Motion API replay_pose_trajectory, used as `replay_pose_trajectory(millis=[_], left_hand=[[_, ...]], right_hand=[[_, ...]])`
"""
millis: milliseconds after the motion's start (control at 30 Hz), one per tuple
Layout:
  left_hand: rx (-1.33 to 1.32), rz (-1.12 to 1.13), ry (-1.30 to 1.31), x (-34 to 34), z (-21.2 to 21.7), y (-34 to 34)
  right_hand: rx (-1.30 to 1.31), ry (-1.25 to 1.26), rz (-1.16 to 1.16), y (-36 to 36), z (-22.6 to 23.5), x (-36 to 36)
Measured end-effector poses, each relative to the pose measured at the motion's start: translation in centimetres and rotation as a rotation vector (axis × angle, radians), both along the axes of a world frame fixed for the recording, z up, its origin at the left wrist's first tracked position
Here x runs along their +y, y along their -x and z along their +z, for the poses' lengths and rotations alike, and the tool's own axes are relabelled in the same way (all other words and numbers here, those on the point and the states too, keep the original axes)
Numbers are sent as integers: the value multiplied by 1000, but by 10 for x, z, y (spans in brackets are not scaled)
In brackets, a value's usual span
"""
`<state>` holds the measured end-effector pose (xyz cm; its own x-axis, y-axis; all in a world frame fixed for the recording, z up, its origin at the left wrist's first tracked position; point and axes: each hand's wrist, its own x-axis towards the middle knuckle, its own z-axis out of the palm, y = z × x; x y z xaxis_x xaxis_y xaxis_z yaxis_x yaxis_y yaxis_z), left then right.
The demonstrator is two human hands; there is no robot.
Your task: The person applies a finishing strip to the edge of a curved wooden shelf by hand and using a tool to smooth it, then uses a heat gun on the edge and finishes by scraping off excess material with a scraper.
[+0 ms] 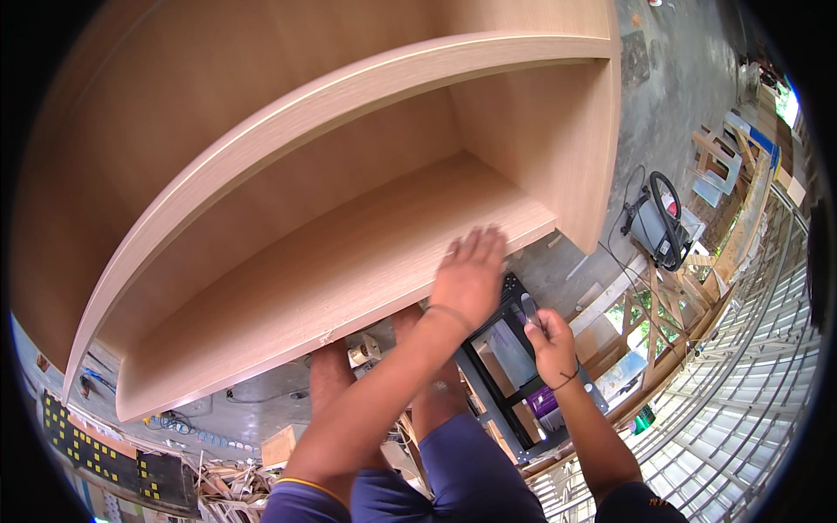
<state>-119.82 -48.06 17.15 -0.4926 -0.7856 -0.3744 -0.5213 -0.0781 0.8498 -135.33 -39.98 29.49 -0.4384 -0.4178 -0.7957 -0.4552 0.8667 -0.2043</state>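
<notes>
A large light wood-grain cabinet [532,148] with an open compartment fills the upper left. My left hand [471,277] lies over the front edge of its lower board [366,253], near the right end. The left fingers are stretched out and slightly blurred, and that hand holds nothing. A small chipped or rough patch [326,336] shows farther left along the same edge. To the right of the board, my right hand [553,349] is closed around a slim dark grey hand tool [528,307]; its working end cannot be made out.
Beside my legs stands a black-framed stand [497,383] with a purple item [542,403] at it. A grey vacuum cleaner [654,225] with a black hose sits on the concrete floor at right. Wood scraps [235,484] lie lower left; metal lattice [697,436] bounds the right.
</notes>
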Motion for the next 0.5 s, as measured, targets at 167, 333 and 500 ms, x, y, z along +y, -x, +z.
replay_pose_trajectory(millis=[167, 333, 500], left_hand=[[-9, -11, -29, -19, -12, 62], [99, 104, 36, -15, -14, 49], [172, 222, -7, -11, -8, 13]], right_hand=[[182, 142, 256, 15, 17, 1], [265, 298, 873, 12, 20, -96], [348, 117, 1452, -6, -19, -176]])
